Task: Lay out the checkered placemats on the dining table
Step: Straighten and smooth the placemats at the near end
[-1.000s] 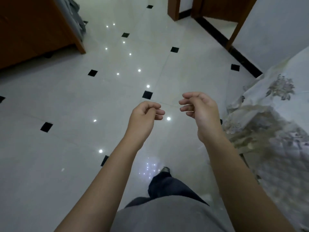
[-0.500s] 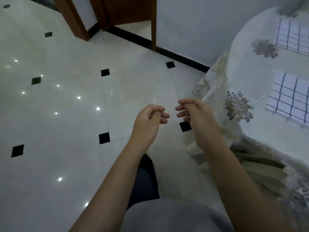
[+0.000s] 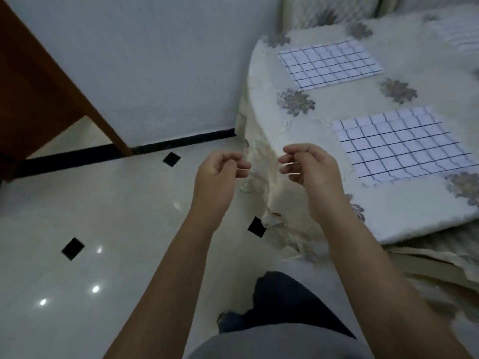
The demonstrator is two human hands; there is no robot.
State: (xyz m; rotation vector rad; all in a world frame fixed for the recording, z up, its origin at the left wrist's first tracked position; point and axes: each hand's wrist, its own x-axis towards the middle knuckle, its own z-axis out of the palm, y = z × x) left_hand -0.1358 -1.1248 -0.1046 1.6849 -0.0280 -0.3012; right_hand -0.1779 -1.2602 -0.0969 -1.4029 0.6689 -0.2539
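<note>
Change: the view had been swung right since the earlier frames, and far more of the dining table [image 3: 337, 110] was brought into sight; both hands were kept raised in front, posed as before.
Left hand: the left hand [image 3: 217, 177] was held over the tiled floor [image 3: 103, 203], fingers loosely curled, nothing gripped.
Right hand: the right hand [image 3: 311, 174] was held at the table's near-left corner, fingers loosely curled, likewise empty.
Placemats: a near checkered placemat [image 3: 404, 146] and a far checkered placemat [image 3: 329, 63] were laid flat on the floral tablecloth [image 3: 295, 102], well apart; a third blurred one [image 3: 458, 37] was seen at the far right.
Progress: no mat was being carried, so laying was judged largely done or paused.
Risk: the loose tablecloth could be snagged by a passing hand or leg, and the mats dragged askew.
</note>
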